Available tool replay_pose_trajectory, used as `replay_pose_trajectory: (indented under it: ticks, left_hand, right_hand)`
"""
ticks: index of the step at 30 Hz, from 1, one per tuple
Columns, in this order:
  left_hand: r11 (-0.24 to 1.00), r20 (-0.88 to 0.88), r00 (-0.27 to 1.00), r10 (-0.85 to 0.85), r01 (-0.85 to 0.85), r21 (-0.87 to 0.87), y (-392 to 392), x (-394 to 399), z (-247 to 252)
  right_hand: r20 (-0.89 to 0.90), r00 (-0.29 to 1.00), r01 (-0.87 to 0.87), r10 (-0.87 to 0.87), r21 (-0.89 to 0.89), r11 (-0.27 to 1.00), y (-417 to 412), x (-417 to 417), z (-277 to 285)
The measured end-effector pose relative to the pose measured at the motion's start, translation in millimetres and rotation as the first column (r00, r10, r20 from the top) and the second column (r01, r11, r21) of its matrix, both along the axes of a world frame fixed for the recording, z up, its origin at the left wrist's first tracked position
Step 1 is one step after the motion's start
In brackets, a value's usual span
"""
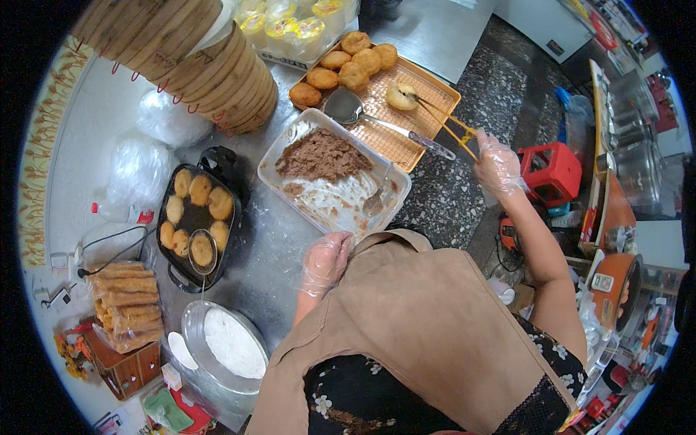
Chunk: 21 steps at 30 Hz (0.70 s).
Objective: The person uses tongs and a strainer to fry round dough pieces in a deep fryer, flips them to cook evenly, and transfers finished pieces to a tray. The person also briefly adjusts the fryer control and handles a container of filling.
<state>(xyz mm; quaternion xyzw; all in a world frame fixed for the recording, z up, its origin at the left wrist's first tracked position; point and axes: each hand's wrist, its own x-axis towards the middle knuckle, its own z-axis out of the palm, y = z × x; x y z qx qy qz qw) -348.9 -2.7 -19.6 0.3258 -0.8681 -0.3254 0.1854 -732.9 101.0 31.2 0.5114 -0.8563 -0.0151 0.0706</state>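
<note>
In the head view, my gloved right hand (496,163) grips a pair of long wooden chopsticks (441,118) bound with a yellow band. Their dark tips meet a pale round fried cake (402,97) on an orange wire-mesh tray (375,142). My left hand (329,255), also in a clear plastic glove, is curled closed beside the near corner of a plastic tub (268,174); nothing shows in its fingers. Brown paste (321,155) and a metal spoon (374,204) lie in the tub. Several browned cakes (355,75) fill the tray's far side, beside a ladle (342,106).
At left, a black electric pan (176,274) holds several frying cakes and a wire skimmer (202,251). Nearer me is a metal basin (250,329) of white flour. Stacked bamboo steamers (228,76) rise at the far left. A red stool (554,175) stands on the floor at right.
</note>
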Motion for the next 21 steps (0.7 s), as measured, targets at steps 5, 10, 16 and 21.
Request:
replay_pose_trajectory:
  ticks: [5, 10, 16, 21]
  left_hand:
    - [1.000, 0.014, 1.000, 0.016, -0.016, -0.004, 0.1, 0.1, 0.5]
    - [1.000, 0.069, 0.998, 0.005, -0.005, 0.005, 0.8, -6.8, 4.6]
    - [1.000, 0.060, 0.998, -0.023, 0.022, 0.021, 2.7, -12.2, 5.3]
    - [1.000, 0.133, 0.991, 0.009, -0.013, 0.026, 10.2, -24.6, 5.4]
  right_hand:
    - [0.216, 0.972, 0.069, -0.087, 0.088, 0.994, 0.4, -3.8, 18.6]
    - [0.299, 0.954, 0.028, -0.026, -0.004, 1.000, -9.7, -24.1, -3.3]
    - [0.454, 0.891, -0.025, 0.018, 0.008, 1.000, -26.4, -67.1, -44.5]
    - [0.513, 0.858, -0.014, 0.010, 0.003, 1.000, -24.6, -79.0, -72.3]
